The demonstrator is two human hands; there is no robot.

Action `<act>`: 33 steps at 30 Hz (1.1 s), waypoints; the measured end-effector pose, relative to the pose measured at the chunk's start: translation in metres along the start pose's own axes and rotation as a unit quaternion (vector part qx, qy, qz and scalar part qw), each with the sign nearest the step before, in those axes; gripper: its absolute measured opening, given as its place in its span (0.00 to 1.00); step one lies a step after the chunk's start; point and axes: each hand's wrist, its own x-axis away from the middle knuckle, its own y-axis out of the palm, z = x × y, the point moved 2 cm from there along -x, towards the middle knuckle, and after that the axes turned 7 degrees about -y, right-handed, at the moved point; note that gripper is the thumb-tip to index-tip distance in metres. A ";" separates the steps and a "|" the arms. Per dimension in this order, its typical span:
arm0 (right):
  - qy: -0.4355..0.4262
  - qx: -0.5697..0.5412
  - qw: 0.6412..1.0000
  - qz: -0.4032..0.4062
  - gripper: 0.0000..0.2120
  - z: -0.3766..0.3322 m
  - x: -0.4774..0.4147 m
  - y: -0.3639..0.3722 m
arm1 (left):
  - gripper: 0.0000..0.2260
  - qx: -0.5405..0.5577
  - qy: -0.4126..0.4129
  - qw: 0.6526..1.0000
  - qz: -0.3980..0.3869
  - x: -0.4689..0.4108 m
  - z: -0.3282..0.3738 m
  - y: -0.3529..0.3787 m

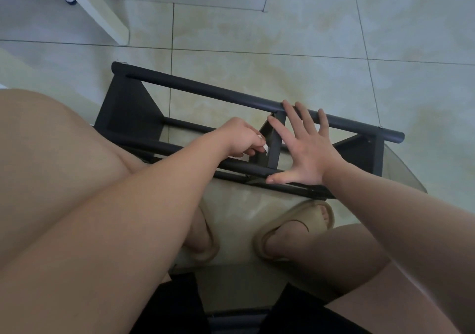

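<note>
Centre of frame, seen from above: black metal rack (205, 94), lying on its side with long round rods running from upper left to mid right and flat dark panels closing both ends. Pale floor tiles (257, 37) visible through the open frame.

Middle panel (276, 138): narrow upright divider between far top rod and near rod (239, 167), placed slightly right of the rack's midpoint.

Left grip (239, 138): just left of the middle panel, inside the frame, fingers curled and pinching a small white piece (265, 149) held against the panel's left face. Piece too small to identify.

Right grip (305, 151): released and splayed flat, just right of the middle panel. Fingertips resting on the far top rod, index finger lying along the panel's upper edge, thumb pressed on the near rod. Nothing grasped.

Lower centre of frame: two feet in beige sandals, left sandal (205, 246) partly hidden behind the left forearm, right sandal (303, 220) just below the rack's near rod. Bare knees at the lower left and lower right, left thigh covering the rack's near left corner.

Upper left of frame: white furniture leg (102, 7) standing on the tiles, well apart from the rack.
</note>
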 end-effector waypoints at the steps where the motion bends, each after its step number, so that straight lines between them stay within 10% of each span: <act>1: 0.000 0.000 1.000 0.000 0.63 0.000 0.000 0.000 | 0.02 0.004 0.002 1.000 0.005 0.000 0.000 0.001; 33: 0.001 -0.004 1.000 -0.001 0.63 0.000 0.001 0.000 | 0.05 -0.014 0.026 1.000 0.012 0.000 0.002 0.008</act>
